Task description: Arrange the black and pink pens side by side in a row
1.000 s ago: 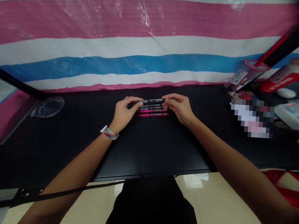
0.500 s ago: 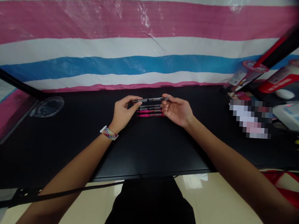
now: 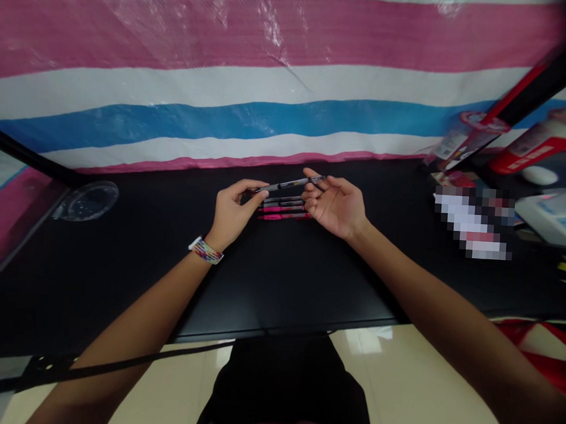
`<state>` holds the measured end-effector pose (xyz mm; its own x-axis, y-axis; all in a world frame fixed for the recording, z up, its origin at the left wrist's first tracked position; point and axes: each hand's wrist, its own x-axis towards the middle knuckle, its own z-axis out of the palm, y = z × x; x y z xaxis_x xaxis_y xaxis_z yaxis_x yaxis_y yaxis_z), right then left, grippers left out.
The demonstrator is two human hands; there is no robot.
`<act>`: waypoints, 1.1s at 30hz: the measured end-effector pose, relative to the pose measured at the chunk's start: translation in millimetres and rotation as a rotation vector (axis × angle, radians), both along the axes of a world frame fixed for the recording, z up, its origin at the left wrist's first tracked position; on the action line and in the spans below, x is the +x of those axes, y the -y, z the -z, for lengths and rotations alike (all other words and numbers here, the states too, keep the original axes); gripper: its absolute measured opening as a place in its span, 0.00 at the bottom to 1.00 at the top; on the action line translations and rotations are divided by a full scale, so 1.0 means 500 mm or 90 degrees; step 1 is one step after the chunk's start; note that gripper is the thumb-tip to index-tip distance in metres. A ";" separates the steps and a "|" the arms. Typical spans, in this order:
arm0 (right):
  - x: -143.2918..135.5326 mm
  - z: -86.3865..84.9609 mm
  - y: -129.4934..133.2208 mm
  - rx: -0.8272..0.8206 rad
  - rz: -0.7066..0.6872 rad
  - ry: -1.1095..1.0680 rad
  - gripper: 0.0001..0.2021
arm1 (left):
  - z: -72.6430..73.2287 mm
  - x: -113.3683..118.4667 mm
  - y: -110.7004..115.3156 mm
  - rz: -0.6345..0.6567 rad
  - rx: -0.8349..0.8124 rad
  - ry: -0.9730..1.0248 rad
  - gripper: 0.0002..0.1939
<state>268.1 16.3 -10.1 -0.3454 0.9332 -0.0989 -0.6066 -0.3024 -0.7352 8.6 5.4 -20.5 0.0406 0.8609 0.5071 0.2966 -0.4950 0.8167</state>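
Note:
A grey-and-black pen (image 3: 287,185) is held just above the table, its right end tilted up. My left hand (image 3: 235,212) pinches its left end between thumb and fingers. My right hand (image 3: 335,209) is at the other end, palm turned up and fingers loosened. The pen's right end lies across those fingers, close to the thumb. Beneath it, several pens lie side by side on the black table (image 3: 269,275). The nearer ones include a pink pen (image 3: 272,217); the dark pens (image 3: 283,203) lie farther back. My right fingers partly cover their right ends.
A clear plastic lid (image 3: 86,201) lies at the left. At the right are a cup with a red straw (image 3: 464,137), a red-and-white cup (image 3: 531,147), a white mouse (image 3: 539,176) and a white device (image 3: 561,216). A striped sheet (image 3: 250,120) hangs behind the table.
The pen's right end has risen and tilted upward. My right hand's fingers have loosened, with thumb and forefinger farther apart. My left hand keeps its pinch, nearly unmoved.

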 end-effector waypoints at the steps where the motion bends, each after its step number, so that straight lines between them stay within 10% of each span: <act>1: -0.001 -0.001 0.000 -0.005 0.002 -0.006 0.15 | 0.000 0.000 0.000 -0.003 0.001 -0.003 0.08; 33: 0.004 -0.008 -0.003 0.009 0.035 0.070 0.15 | 0.007 0.000 -0.004 -0.010 -0.017 -0.013 0.10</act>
